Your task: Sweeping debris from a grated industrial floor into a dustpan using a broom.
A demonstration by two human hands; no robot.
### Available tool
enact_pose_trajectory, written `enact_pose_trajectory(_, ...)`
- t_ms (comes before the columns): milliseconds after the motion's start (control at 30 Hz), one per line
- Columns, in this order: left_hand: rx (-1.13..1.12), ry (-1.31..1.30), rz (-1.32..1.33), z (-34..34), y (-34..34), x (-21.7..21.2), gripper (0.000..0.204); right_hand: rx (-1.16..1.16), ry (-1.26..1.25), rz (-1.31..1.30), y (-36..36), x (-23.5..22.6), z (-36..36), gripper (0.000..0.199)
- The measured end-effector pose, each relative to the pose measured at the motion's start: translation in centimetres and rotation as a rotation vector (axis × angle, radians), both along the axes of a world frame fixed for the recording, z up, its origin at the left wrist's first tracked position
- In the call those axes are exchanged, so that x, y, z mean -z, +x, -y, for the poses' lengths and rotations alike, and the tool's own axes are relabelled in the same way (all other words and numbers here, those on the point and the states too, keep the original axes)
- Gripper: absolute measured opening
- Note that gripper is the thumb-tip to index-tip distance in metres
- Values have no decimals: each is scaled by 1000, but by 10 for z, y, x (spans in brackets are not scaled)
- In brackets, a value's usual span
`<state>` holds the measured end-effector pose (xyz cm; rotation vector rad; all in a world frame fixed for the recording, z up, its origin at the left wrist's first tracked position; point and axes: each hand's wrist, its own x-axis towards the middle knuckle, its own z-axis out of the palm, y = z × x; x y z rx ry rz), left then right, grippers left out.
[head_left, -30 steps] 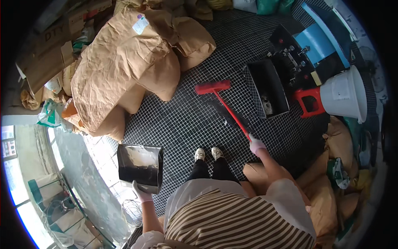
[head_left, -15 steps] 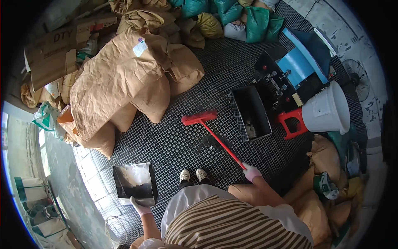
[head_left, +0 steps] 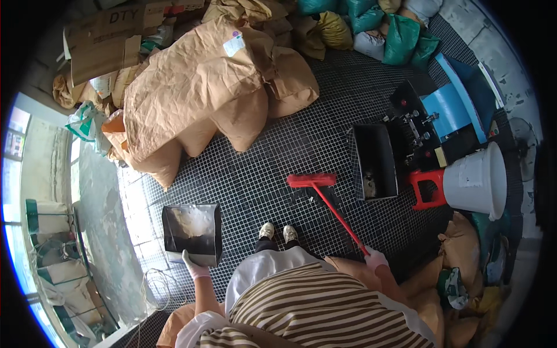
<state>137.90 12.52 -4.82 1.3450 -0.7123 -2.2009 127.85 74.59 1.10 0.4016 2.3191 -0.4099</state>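
My left hand point(head_left: 195, 267), in a white glove, grips the near edge of a dark metal dustpan point(head_left: 210, 232). Pale powder or shine shows on the pan's inner face. In my gloved right hand point(head_left: 376, 258) is the handle end of a red push broom point(head_left: 312, 180). Its head rests on the small-tiled floor ahead of my feet, at a dark patch with a few pale scraps point(head_left: 311, 199). The bristles' underside is hidden.
Large brown paper sacks point(head_left: 191, 93) stand at the far left. To the right are a black metal bin point(head_left: 376, 162), a blue and black machine point(head_left: 449, 110), a red stool point(head_left: 426, 188) and a white bucket point(head_left: 474, 181). More sacks point(head_left: 461, 243) lie near right.
The broom head has come closer to my feet, onto the dark patch. The dustpan has lifted or shifted slightly in my left hand's hold. The whole view has turned a little.
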Motion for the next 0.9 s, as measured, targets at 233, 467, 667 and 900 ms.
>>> enact_pose_trajectory(233,-158,41,88,-37,-16,-27,49,19,-205,-30,-16,-5,19,51)
enact_pose_trajectory(467,-321,-28,159,-25,47,-3,43,-93,-75,19,-60,77,43,48)
enact_pose_trajectory(667,-580,23,191,-48,121,-4,46,-47,-408,42,-65,43,27,53)
enact_pose_trajectory(900,-830,73,87,-46,161,-17,51,-645,76,-49,-102,43,98,60)
